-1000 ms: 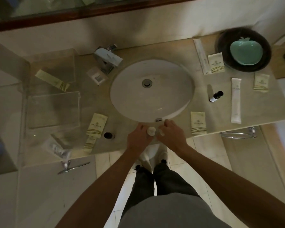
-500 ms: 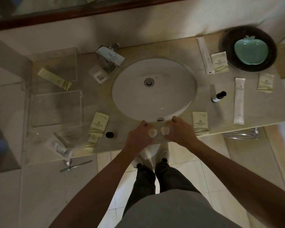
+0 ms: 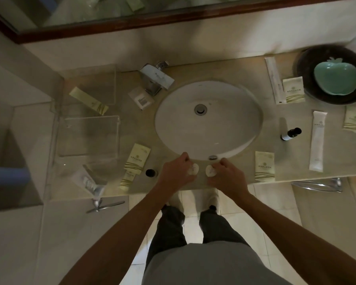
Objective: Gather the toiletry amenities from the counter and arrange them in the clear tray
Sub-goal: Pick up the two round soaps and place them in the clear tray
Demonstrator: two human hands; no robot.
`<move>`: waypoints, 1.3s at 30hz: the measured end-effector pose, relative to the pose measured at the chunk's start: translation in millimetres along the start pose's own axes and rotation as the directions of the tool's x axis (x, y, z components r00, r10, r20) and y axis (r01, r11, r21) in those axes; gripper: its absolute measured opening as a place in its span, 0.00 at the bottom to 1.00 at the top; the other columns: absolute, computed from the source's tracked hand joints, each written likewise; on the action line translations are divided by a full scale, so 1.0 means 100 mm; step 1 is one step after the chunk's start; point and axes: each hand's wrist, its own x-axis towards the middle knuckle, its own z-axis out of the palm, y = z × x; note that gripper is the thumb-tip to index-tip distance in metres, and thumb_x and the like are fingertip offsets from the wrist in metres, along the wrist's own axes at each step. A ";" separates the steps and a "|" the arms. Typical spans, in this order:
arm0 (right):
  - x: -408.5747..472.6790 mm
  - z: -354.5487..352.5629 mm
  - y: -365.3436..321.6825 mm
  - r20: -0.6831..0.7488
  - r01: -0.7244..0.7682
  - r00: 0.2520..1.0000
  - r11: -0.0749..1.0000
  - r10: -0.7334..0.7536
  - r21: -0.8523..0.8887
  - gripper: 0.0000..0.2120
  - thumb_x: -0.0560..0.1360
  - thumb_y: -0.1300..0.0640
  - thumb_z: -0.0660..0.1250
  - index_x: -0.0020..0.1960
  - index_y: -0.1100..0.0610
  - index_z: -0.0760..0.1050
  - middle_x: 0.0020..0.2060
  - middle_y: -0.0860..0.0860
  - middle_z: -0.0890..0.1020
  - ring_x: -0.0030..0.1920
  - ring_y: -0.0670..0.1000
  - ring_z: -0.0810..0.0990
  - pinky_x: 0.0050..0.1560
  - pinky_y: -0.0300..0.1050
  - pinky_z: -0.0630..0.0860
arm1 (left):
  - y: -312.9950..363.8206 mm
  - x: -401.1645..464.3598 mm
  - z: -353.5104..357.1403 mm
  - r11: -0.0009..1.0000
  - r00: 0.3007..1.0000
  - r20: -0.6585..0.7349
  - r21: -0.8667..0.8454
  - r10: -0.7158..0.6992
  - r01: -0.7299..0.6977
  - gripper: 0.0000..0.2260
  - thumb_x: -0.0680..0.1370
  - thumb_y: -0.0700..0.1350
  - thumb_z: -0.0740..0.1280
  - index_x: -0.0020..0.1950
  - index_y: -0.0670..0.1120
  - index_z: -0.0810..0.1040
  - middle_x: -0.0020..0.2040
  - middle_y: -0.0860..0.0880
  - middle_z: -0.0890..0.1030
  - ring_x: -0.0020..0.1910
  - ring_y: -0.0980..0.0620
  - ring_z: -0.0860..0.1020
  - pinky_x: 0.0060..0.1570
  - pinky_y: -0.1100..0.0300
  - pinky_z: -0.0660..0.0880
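Note:
My left hand (image 3: 176, 174) and my right hand (image 3: 227, 178) rest side by side at the counter's front edge, just below the sink. Each pinches a small white round piece: one (image 3: 193, 169) in the left fingers, the other (image 3: 210, 171) in the right. The clear tray (image 3: 86, 138) stands on the left of the counter with nothing visible inside it. Cream sachets lie at the tray's right (image 3: 137, 159), right of my hands (image 3: 264, 166) and at the far right (image 3: 293, 89). A small dark-capped bottle (image 3: 291, 134) and a long white packet (image 3: 318, 140) lie on the right.
The white sink (image 3: 209, 120) fills the middle, with a chrome faucet (image 3: 156, 79) behind it. A second clear box (image 3: 90, 85) stands behind the tray. A dark bowl (image 3: 302, 64) holding a green apple-shaped dish (image 3: 337, 77) sits at the back right. A black cap (image 3: 150, 172) stands left of my hand.
My hands have drawn slightly apart, so the two white round pieces now sit separated, one in each hand. The view has shifted a little; nothing else on the counter moved.

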 end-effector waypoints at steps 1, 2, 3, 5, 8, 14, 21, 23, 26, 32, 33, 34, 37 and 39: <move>0.04 -0.02 -0.11 -0.031 0.008 0.999 1.000 -0.007 0.020 0.23 0.67 0.44 0.77 0.57 0.55 0.80 0.51 0.51 0.80 0.43 0.52 0.81 0.39 0.40 0.74 | -0.08 -0.01 -0.08 1.000 0.999 -0.032 0.003 0.017 -0.016 0.21 0.75 0.59 0.68 0.61 0.47 0.76 0.60 0.52 0.71 0.46 0.50 0.79 0.44 0.53 0.78; 0.11 -0.04 -0.24 -0.060 0.024 0.998 0.999 -0.022 0.034 0.23 0.67 0.44 0.77 0.58 0.55 0.80 0.52 0.51 0.79 0.42 0.51 0.80 0.39 0.40 0.72 | -0.18 -0.02 -0.16 1.000 0.997 -0.074 0.010 0.030 -0.030 0.20 0.75 0.60 0.68 0.60 0.48 0.77 0.59 0.52 0.72 0.45 0.51 0.79 0.41 0.55 0.78; 0.22 -0.07 -0.41 -0.079 0.046 0.996 0.998 -0.042 0.043 0.24 0.67 0.44 0.77 0.59 0.54 0.80 0.51 0.50 0.78 0.42 0.50 0.79 0.39 0.40 0.72 | -0.30 -0.02 -0.26 0.999 0.993 -0.116 0.020 0.035 -0.033 0.20 0.74 0.60 0.68 0.58 0.49 0.77 0.58 0.52 0.72 0.45 0.52 0.79 0.38 0.57 0.77; 0.49 -0.10 -0.79 -0.103 0.107 0.989 0.993 -0.102 0.045 0.24 0.67 0.44 0.77 0.59 0.53 0.80 0.50 0.48 0.76 0.41 0.49 0.78 0.38 0.41 0.75 | -0.61 -0.06 -0.49 1.000 0.981 -0.191 0.029 0.017 -0.011 0.19 0.73 0.60 0.69 0.56 0.49 0.78 0.56 0.52 0.73 0.45 0.53 0.79 0.35 0.58 0.76; 0.90 -0.15 -1.47 -0.102 0.161 0.982 0.986 -0.157 0.031 0.23 0.67 0.44 0.76 0.59 0.51 0.80 0.50 0.48 0.76 0.44 0.50 0.77 0.39 0.44 0.75 | -1.26 -0.15 -0.89 0.997 0.970 -0.232 -0.005 -0.075 0.076 0.19 0.73 0.61 0.69 0.58 0.51 0.78 0.57 0.53 0.73 0.47 0.54 0.78 0.39 0.59 0.75; 1.41 0.10 -2.70 0.015 0.276 0.961 0.961 -0.276 0.025 0.22 0.68 0.42 0.72 0.60 0.48 0.79 0.51 0.46 0.79 0.47 0.51 0.79 0.42 0.45 0.76 | -2.74 -0.36 -1.26 0.953 0.924 -0.237 -0.024 -0.300 0.303 0.19 0.72 0.61 0.69 0.58 0.52 0.78 0.58 0.53 0.72 0.46 0.51 0.79 0.41 0.58 0.73; 1.72 0.53 -3.45 0.189 0.304 0.940 0.949 -0.284 -0.083 0.20 0.69 0.44 0.74 0.60 0.47 0.80 0.51 0.49 0.79 0.48 0.54 0.81 0.44 0.46 0.75 | -3.37 -0.20 -1.06 0.966 0.963 -0.083 -0.041 -0.257 0.254 0.16 0.69 0.61 0.70 0.48 0.50 0.79 0.52 0.52 0.73 0.45 0.50 0.79 0.41 0.53 0.78; 1.79 0.61 -3.47 0.223 0.277 0.945 0.949 -0.241 -0.150 0.20 0.69 0.45 0.75 0.59 0.48 0.80 0.52 0.49 0.79 0.48 0.54 0.80 0.47 0.47 0.76 | -3.41 -0.14 -0.98 0.968 0.966 -0.094 -0.095 -0.241 0.232 0.17 0.69 0.60 0.71 0.51 0.50 0.81 0.54 0.51 0.75 0.47 0.49 0.79 0.43 0.52 0.78; 1.82 0.69 -3.45 0.246 0.257 0.947 0.949 -0.208 -0.185 0.22 0.68 0.47 0.76 0.61 0.48 0.79 0.54 0.50 0.78 0.48 0.54 0.80 0.46 0.47 0.77 | -3.39 -0.01 -0.96 0.967 0.974 -0.103 -0.179 -0.203 0.183 0.19 0.69 0.59 0.73 0.54 0.50 0.81 0.55 0.50 0.76 0.48 0.49 0.79 0.45 0.52 0.78; 1.78 0.72 -3.45 0.256 0.230 0.950 0.955 -0.178 -0.186 0.30 0.67 0.50 0.77 0.67 0.45 0.74 0.58 0.51 0.75 0.49 0.53 0.79 0.48 0.50 0.80 | -3.39 0.13 -0.98 0.922 0.987 -0.058 -0.369 -0.149 0.117 0.20 0.66 0.50 0.79 0.55 0.45 0.83 0.50 0.49 0.76 0.45 0.50 0.77 0.46 0.54 0.76; 1.78 0.71 -3.46 0.254 0.223 0.951 0.960 -0.176 -0.168 0.29 0.67 0.50 0.78 0.67 0.44 0.74 0.58 0.51 0.75 0.49 0.53 0.79 0.48 0.50 0.81 | -3.40 0.13 -0.96 0.909 0.986 -0.055 -0.399 -0.157 0.123 0.20 0.66 0.50 0.79 0.55 0.44 0.83 0.50 0.48 0.77 0.45 0.50 0.77 0.47 0.54 0.76; 1.77 0.70 -3.45 0.244 0.218 0.953 0.966 -0.180 -0.140 0.28 0.68 0.49 0.77 0.66 0.43 0.75 0.58 0.50 0.75 0.49 0.53 0.79 0.48 0.51 0.81 | -3.41 0.13 -0.94 0.897 0.984 -0.062 -0.424 -0.167 0.126 0.20 0.67 0.50 0.78 0.56 0.44 0.83 0.50 0.48 0.78 0.45 0.50 0.78 0.48 0.53 0.77; 1.75 0.68 -3.45 0.197 0.181 0.968 0.977 -0.156 -0.113 0.19 0.73 0.46 0.72 0.63 0.47 0.78 0.56 0.50 0.77 0.48 0.52 0.79 0.49 0.49 0.80 | -3.42 0.14 -0.89 0.869 0.977 -0.082 -0.475 -0.198 0.137 0.16 0.72 0.48 0.75 0.57 0.44 0.83 0.51 0.46 0.79 0.46 0.48 0.80 0.49 0.54 0.78; 1.74 0.70 -3.45 0.173 0.166 0.974 0.978 -0.144 -0.125 0.16 0.75 0.47 0.71 0.61 0.49 0.80 0.53 0.50 0.77 0.46 0.51 0.79 0.47 0.48 0.79 | -3.40 0.14 -0.89 0.862 0.975 -0.086 -0.488 -0.204 0.137 0.13 0.74 0.45 0.73 0.57 0.44 0.83 0.52 0.46 0.79 0.47 0.48 0.80 0.50 0.55 0.77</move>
